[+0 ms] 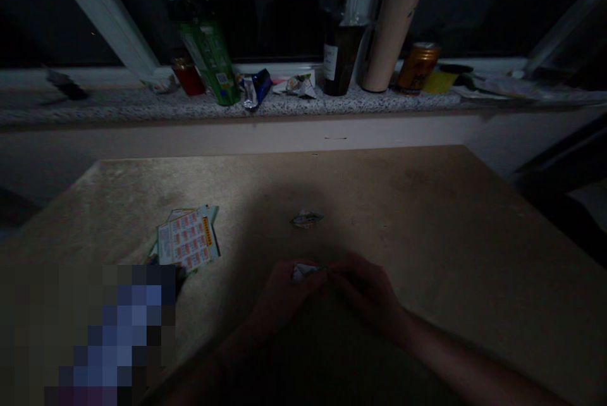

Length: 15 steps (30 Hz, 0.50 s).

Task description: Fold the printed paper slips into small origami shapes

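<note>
The scene is dim. My left hand and my right hand meet over the near middle of a brown table, fingers pinched together on a small folded piece of paper. Only a pale corner of that paper shows between the fingertips. A second small folded paper lies on the table just beyond my hands. A stack of printed paper sheets with orange and red squares lies to the left.
Behind the table runs a granite sill with a green bottle, a red jar, a dark bottle, a tall beige cylinder, an orange can and wrappers. A blurred-out patch covers the lower left.
</note>
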Each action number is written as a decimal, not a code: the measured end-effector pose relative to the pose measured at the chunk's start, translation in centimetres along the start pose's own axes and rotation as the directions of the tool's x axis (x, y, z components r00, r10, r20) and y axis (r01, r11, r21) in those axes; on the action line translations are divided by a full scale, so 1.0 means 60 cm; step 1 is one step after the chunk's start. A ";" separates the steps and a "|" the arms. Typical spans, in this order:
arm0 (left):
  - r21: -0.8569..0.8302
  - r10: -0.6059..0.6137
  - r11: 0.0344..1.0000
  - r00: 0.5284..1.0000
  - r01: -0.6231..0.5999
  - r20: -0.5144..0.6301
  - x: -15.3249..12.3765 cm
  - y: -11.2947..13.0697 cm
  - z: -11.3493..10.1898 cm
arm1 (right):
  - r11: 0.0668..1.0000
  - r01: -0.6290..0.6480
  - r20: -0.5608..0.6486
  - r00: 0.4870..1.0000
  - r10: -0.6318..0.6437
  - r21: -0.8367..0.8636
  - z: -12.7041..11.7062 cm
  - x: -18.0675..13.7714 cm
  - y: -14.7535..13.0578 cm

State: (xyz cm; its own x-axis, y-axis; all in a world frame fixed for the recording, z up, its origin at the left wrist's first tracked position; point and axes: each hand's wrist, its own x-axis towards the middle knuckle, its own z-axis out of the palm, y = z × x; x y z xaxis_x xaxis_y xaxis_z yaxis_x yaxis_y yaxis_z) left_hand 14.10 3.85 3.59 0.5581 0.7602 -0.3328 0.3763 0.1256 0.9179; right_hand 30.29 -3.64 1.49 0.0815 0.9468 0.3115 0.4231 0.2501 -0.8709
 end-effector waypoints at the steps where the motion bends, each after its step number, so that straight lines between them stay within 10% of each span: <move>1: -0.003 -0.008 1.000 1.000 0.008 -0.004 0.000 -0.001 0.000 | 1.000 0.004 0.007 1.000 -0.004 0.000 0.000 0.000 0.000; 15: -0.060 0.005 0.998 0.999 -0.002 0.038 -0.001 0.005 -0.003 | 0.997 -0.028 -0.034 0.999 0.030 0.070 -0.002 0.005 -0.004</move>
State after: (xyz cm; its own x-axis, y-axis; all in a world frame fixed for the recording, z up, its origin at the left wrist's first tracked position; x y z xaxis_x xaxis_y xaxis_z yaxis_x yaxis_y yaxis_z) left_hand 14.06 3.96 3.90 0.5876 0.7359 -0.3364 0.3302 0.1615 0.9300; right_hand 30.34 -3.45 1.83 0.1247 0.9464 0.2979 0.3567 0.2374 -0.9035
